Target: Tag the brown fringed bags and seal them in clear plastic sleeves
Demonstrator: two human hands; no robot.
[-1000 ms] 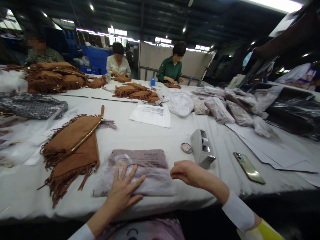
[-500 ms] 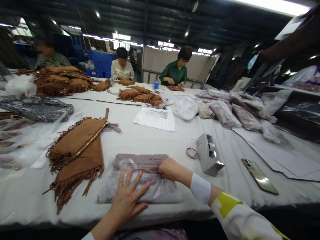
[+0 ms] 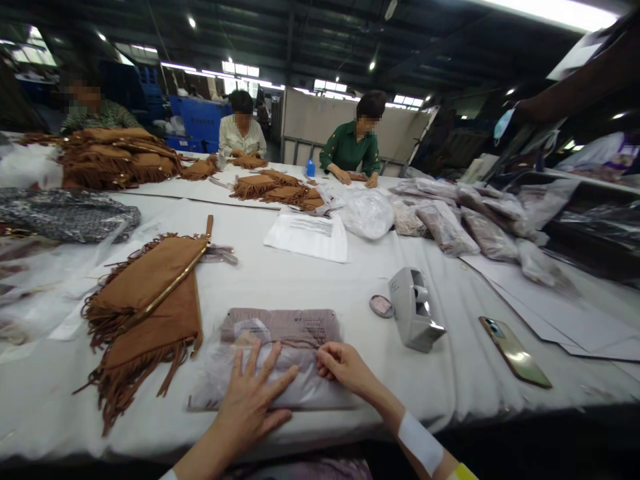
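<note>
A clear plastic bag [image 3: 305,393] with a greyish-brown packed item inside lies flat near the table's front edge, printed text showing on its upper part. My left hand [image 3: 255,397] rests on it, palm down with fingers spread. At the bag's right part, my right hand [image 3: 345,367] is closed, thumb and fingers pinched on the plastic; the exact spot they grip is partly hidden. Left of the bag lies a brown fringed handbag [image 3: 150,293] with a gold zip. A grey tape dispenser [image 3: 416,310] stands to the right, a small round tape roll [image 3: 381,306] beside it.
A phone [image 3: 515,352] lies at the right near white sheets [image 3: 530,300]. Behind are bagged goods [image 3: 445,227], a stack of white printed bags [image 3: 307,235] and brown fringed bags [image 3: 120,157]. Several people work across the table, one in a green top [image 3: 353,147].
My right hand has moved down from the bag's upper right toward its middle, still closed. My left hand stays spread on the bag. The view has shifted slightly.
</note>
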